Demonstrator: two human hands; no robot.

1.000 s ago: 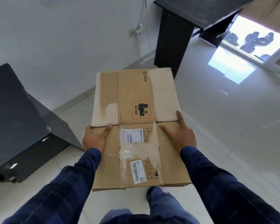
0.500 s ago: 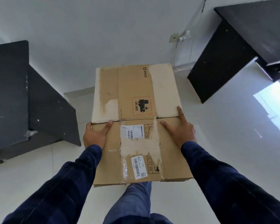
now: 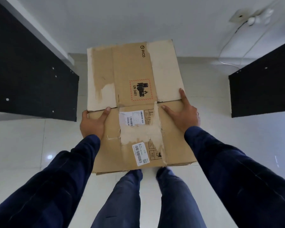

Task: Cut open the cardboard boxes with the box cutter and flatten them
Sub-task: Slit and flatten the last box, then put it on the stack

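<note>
**While the box is flat in hand, no cutter is in sight**

As far as my feed shows, this one is past the cutting. The cardboard box (image 3: 133,71) is collapsed to a flat slab, its layers stacked at the near edge. Its tape is gone in pale torn patches and the seam between its flaps lies open across the middle. It is held level in the air above the tiled floor (image 3: 23,145), in front of the person's legs, between the two dark pieces of furniture. What I judge is left for it is only to be set down. Whether other boxes wait to be cut I cannot say, as none is in view.

The left hand (image 3: 92,124) grips the box's left edge, thumb on top and fingers curled beneath. The right hand (image 3: 184,116) is at the right edge with thumb and forefinger laid straight on the top face. Its other fingers are hidden past the edge, probably under it, so I read it as a clamp on the cardboard.

My count:
- boxes: one
- hands on it: two
- box cutters: none visible
- shipping labels on the box: two, an upper label (image 3: 135,118) and a lower label (image 3: 140,153)
- red-bordered hazard mark (image 3: 139,89): one
- dark furniture: two, a left cabinet (image 3: 26,71) and a right cabinet (image 3: 262,86)
- wall socket (image 3: 238,17) with a cable: one
</note>
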